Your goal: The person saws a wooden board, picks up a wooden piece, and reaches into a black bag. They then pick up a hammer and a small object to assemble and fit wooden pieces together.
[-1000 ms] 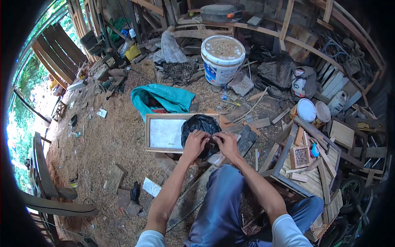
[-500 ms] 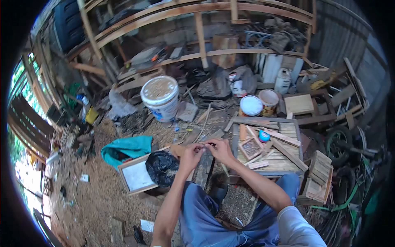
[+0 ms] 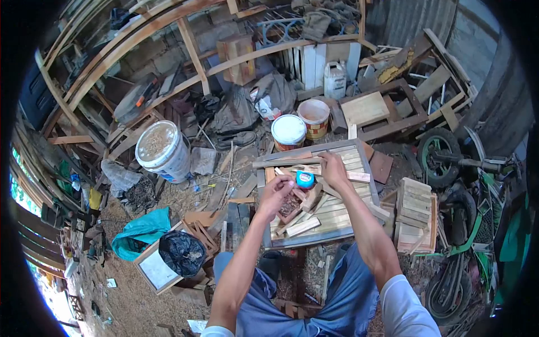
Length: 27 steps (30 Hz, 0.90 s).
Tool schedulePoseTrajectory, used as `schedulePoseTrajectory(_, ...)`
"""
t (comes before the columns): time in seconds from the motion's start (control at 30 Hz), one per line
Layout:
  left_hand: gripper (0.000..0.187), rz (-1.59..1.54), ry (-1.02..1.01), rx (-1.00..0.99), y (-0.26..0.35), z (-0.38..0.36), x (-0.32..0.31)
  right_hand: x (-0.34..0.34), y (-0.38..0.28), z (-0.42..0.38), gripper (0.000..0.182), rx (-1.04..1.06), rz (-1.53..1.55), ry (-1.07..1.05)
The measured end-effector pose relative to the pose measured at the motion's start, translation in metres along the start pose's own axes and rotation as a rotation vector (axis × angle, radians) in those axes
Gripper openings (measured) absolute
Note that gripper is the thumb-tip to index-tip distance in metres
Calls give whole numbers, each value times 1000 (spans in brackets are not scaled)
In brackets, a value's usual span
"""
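Note:
My left hand [image 3: 275, 195] hovers above the near-left part of a slatted wooden panel [image 3: 331, 224], its fingers pinched together. Whatever they hold is too small to make out. Just below it is a small square wooden box [image 3: 288, 212], partly hidden by the hand. My right hand [image 3: 335, 171] is at the panel's far side, fingers curled round the right end of a long wooden strip [image 3: 286, 162]. Between both hands stands a small blue tub [image 3: 305, 180]. Loose wood pieces, among them a pale block [image 3: 303, 227], lie around the box.
Two paint buckets, one white-lidded [image 3: 288, 130], stand behind the panel. A large lidded bucket [image 3: 160, 149] is farther left. A frame with a black plastic bag [image 3: 182, 254] and teal cloth [image 3: 140, 231] lie left. A wood-filled crate [image 3: 415, 216] and a motorbike [image 3: 449, 247] are at right.
My hands were together left of the panel; now they are apart over it, the right one at the wooden strip. The view has turned right.

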<state>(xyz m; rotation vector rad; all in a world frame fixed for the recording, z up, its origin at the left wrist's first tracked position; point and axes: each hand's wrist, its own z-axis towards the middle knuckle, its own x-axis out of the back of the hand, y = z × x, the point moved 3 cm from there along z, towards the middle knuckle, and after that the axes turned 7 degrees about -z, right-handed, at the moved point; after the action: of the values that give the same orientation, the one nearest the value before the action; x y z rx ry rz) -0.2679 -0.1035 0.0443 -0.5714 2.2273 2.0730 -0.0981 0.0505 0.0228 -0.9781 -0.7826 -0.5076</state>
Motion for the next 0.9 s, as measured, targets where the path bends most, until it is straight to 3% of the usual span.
schedulePoseTrajectory(0.17, 25, -65, -102, -9, 24, 14, -40, -15, 11, 10, 32, -30, -70, -85)
schedulePoseTrajectory(0.47, 21, -31, -140, 41, 18, 31, -41, -28, 16, 20, 35, 93, -331, -185)
schedulePoseTrajectory(0.57, 18, -4, -139, -24, 19, 31, -41, -24, 10, 16, 31, 177, -341, -105)
schedulePoseTrajectory(0.67, 22, 91, -146, -59, 28, 28, -41, -35, 34, 23, 26, 81, -253, 118)
schedulePoseTrajectory(0.7, 21, 97, -144, -94, 30, 27, -42, -4, 17, 23, 21, 188, -337, 122)
schedulePoseTrajectory(0.8, 18, 154, -137, -205, 39, 20, -45, 34, 21, 31, 31, 59, 56, 313)
schedulePoseTrajectory(0.83, 16, 197, -136, -246, 42, 17, -47, 52, 16, 29, 37, 30, -37, 399)
schedulePoseTrajectory(0.9, 14, 251, -133, -279, 49, 10, -51, 91, 5, 21, 31, -174, 244, 254)
